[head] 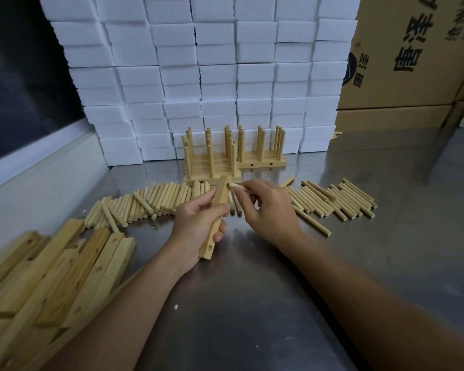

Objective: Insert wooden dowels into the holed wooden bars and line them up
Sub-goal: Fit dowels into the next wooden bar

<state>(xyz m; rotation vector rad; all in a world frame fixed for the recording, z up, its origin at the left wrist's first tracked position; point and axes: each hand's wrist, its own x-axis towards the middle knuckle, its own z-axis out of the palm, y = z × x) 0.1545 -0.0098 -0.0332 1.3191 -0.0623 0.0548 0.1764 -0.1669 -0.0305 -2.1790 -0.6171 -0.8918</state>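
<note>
The person's left hand [196, 223] grips a holed wooden bar [217, 218], fingers curled round its middle, and holds it above the metal table [252, 303], tilted with its upper end away from the person. One hole shows near the bar's lower end and another near its upper end. The right hand [268, 210] pinches a wooden dowel [237, 185] between thumb and fingertips, the other fingers curled in behind. The dowel lies nearly level, and its free end points at the bar's upper hole; it looks to be just at the mouth of the hole, though the view is too small to tell whether it has entered.

Behind the hands, loose dowels [150, 202] lie side by side in a long band across the table, and a second spread of dowels [340, 199] lies to the right. Farther back stand the finished bars [236, 153], set close together in rows with their dowels upright. At the lower left a heap of unfilled holed bars [51, 277] lies overlapping at mixed angles.

A wall of stacked white foam blocks [198, 70] rises just behind the finished bars. To its right stand cardboard cartons [402, 84] with dark printed characters. A dark window pane [19, 76] fills the upper left.
</note>
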